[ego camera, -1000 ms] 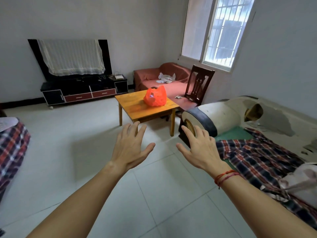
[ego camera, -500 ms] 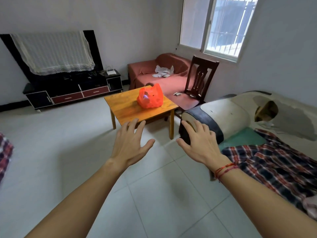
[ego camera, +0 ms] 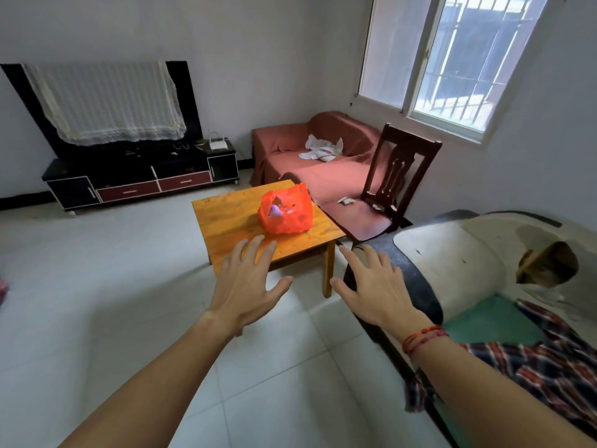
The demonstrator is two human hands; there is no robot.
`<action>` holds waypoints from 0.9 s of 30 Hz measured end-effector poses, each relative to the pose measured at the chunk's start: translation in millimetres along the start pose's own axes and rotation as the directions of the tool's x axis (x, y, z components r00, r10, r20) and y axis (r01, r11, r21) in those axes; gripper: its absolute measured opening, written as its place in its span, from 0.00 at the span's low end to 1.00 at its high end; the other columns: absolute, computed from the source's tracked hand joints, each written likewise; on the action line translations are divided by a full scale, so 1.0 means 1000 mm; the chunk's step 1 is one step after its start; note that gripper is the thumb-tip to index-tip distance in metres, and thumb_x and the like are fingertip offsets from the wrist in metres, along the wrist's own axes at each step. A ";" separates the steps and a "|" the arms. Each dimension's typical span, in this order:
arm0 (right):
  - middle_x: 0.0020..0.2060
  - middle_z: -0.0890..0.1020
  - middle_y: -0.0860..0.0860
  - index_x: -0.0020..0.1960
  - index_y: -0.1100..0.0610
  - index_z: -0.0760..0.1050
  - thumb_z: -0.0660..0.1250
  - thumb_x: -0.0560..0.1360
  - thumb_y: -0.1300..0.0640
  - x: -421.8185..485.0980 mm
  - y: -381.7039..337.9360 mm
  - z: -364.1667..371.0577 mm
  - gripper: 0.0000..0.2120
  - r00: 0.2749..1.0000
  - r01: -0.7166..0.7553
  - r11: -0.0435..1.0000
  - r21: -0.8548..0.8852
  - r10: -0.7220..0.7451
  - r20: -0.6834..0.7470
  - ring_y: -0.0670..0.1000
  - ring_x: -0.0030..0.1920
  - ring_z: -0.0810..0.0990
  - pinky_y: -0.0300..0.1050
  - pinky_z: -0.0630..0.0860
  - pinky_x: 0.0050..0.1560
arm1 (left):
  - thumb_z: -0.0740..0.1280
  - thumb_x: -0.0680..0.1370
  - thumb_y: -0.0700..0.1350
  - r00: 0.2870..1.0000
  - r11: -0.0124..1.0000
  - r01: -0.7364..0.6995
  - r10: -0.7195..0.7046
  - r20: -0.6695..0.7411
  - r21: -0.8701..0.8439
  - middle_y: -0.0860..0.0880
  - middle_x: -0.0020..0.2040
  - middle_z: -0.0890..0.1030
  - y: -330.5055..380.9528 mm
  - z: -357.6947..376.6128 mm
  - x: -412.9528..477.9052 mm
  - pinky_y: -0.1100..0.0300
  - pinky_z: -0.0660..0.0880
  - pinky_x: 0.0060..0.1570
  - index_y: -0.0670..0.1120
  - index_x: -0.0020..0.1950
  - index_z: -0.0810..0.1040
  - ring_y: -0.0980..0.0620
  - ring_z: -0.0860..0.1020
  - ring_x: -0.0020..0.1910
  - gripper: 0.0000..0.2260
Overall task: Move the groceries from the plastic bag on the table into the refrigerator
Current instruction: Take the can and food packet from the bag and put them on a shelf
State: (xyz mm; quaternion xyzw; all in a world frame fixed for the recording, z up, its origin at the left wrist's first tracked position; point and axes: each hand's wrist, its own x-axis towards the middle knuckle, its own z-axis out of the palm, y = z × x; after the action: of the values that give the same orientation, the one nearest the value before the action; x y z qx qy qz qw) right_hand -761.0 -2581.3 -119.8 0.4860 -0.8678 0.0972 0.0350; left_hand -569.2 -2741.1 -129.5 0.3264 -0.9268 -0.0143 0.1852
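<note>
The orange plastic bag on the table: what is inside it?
At the open top of the orange plastic bag, a small purple item shows. The plastic covers the rest, so other contents cannot be identified.

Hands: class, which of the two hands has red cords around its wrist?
The right hand, with red cords looped round its wrist; the left hand has a bare wrist. Both are spread open, holding nothing.

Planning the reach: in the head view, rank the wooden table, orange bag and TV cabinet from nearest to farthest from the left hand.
1. Wooden table, just ahead of the left hand.
2. Orange bag, atop it, toward the right.
3. TV cabinet, far wall, left.
</note>
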 end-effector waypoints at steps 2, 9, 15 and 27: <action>0.72 0.66 0.54 0.78 0.44 0.56 0.56 0.77 0.34 0.032 0.004 0.012 0.32 1.000 0.021 1.000 -0.015 -0.021 -0.001 0.58 0.69 0.67 0.59 0.70 0.63 | 0.51 0.75 0.69 1.000 1.000 0.007 -0.007 0.002 0.001 0.47 0.75 0.66 -0.008 0.014 0.027 0.44 0.67 0.67 0.50 0.75 0.65 0.44 0.63 0.73 0.35; 0.72 0.66 0.54 0.79 0.43 0.55 0.56 0.78 0.35 0.164 0.009 0.051 0.33 0.999 0.035 0.999 -0.035 -0.034 0.022 0.58 0.69 0.67 0.58 0.71 0.63 | 0.52 0.74 0.69 1.000 1.000 0.011 -0.011 0.020 0.003 0.46 0.74 0.68 -0.060 0.076 0.135 0.44 0.68 0.66 0.48 0.74 0.67 0.43 0.65 0.72 0.35; 0.77 0.61 0.55 0.80 0.42 0.51 0.56 0.78 0.34 0.272 0.004 0.079 0.34 0.996 0.007 0.999 -0.051 -0.002 0.091 0.59 0.74 0.63 0.59 0.66 0.68 | 0.56 0.74 0.68 0.997 1.000 0.019 -0.017 0.081 -0.024 0.44 0.71 0.71 -0.104 0.125 0.230 0.44 0.70 0.64 0.47 0.72 0.69 0.41 0.68 0.70 0.34; 0.74 0.65 0.56 0.79 0.43 0.53 0.57 0.78 0.33 0.432 0.020 0.133 0.34 0.988 0.040 0.999 -0.025 -0.036 0.151 0.61 0.70 0.68 0.58 0.70 0.65 | 0.56 0.74 0.67 0.988 0.994 0.041 -0.025 0.153 -0.106 0.44 0.73 0.69 -0.148 0.195 0.366 0.45 0.68 0.67 0.48 0.74 0.68 0.41 0.66 0.70 0.35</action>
State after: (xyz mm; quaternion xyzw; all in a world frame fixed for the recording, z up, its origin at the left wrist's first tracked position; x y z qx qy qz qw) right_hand -1000.4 -2959.7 -185.2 0.5080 -0.8597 0.0475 -0.0221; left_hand -811.9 -3099.5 -210.7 0.3290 -0.9305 -0.0925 0.1316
